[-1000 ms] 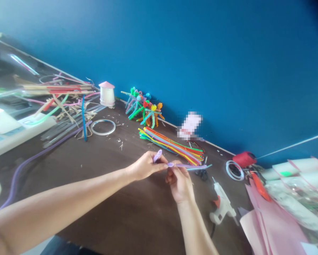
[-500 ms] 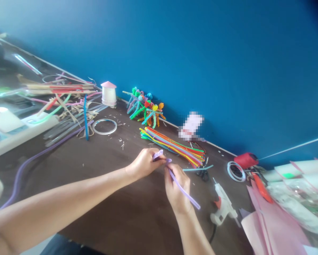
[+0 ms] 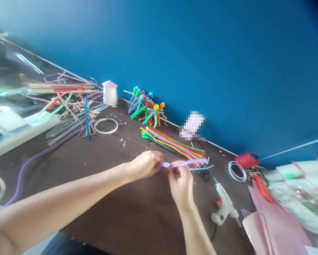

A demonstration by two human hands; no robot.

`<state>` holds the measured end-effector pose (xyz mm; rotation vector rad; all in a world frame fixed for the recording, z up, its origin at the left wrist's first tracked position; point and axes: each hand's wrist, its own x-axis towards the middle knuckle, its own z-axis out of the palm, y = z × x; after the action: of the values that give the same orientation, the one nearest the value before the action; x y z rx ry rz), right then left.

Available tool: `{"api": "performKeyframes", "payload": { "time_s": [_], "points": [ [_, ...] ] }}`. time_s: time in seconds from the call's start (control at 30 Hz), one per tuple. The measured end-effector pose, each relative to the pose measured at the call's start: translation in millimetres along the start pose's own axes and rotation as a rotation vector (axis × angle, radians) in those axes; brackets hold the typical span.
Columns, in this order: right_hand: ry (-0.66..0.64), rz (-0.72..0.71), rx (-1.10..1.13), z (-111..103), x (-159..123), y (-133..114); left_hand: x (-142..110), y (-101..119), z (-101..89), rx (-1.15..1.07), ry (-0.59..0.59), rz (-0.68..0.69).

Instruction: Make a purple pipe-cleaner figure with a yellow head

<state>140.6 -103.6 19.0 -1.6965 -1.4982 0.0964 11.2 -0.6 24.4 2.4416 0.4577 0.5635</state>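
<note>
Between my two hands stretches a purple pipe cleaner, with a thicker, wound bit showing near its middle. My left hand is closed on its left part, the fingertips hidden from view. My right hand pinches it just right of the wound bit, and the free end points out to the right. Beyond my hands lies a bundle of colourful pipe cleaners. A single pale blue pipe cleaner rests on the table past my right hand. Small pipe-cleaner figures stand in a cluster by the blue wall.
A glue gun lies right of my right forearm. Farther right are pink sheets, a red spool and white rings. Leftward sit a small pink-roofed tower, a clear ring and a heap of sticks and strips.
The free end of the purple pipe cleaner has swung from pointing down toward me to pointing right, across the bundle. Both hands have shifted slightly, the right one a little rightward and down.
</note>
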Motion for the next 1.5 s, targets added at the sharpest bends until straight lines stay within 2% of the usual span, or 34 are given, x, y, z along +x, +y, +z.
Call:
{"api": "performKeyframes", "payload": {
  "time_s": [0.13, 0.2, 0.47, 0.63, 0.77, 0.9, 1.0, 1.17, 1.27, 1.37, 1.5],
  "points": [
    [-0.081, 0.226, 0.207, 2, 2, 6, 1, -1, -3.0, -0.055, -0.02, 0.038],
    [-0.122, 0.289, 0.272, 2, 3, 7, 2, -2, -4.2, -0.077, -0.039, 0.018],
    [-0.15, 0.368, 0.321, 1, 5, 4, 3, -6, -5.7, -0.091, -0.072, -0.139],
    [-0.149, 0.427, 0.352, 0, 6, 4, 2, -8, -6.7, 0.043, -0.105, -0.146],
    [-0.186, 0.476, 0.416, 0, 5, 8, 2, -8, -8.2, -0.066, -0.081, -0.065],
    [-0.257, 0.578, 0.743, 2, 4, 15, 2, -8, -10.6, -0.229, -0.095, 0.076],
    [-0.315, 0.659, 1.016, 2, 2, 16, 2, -6, -11.9, -0.433, -0.139, 0.106],
    [-0.327, 0.634, 1.22, -3, 0, 11, 1, -1, -6.9, -0.864, -0.229, -0.1],
    [-0.263, 0.606, 1.236, -2, 1, 10, 1, 6, 0.9, -1.153, -0.25, -0.245],
    [-0.112, 0.59, 1.141, 1, 2, 11, 1, 15, 8.8, -1.353, -0.116, -0.413],
    [0.044, 0.465, 0.799, 5, 3, 9, 3, 20, 15.9, -1.452, 0.074, -0.595]
  ]
}}
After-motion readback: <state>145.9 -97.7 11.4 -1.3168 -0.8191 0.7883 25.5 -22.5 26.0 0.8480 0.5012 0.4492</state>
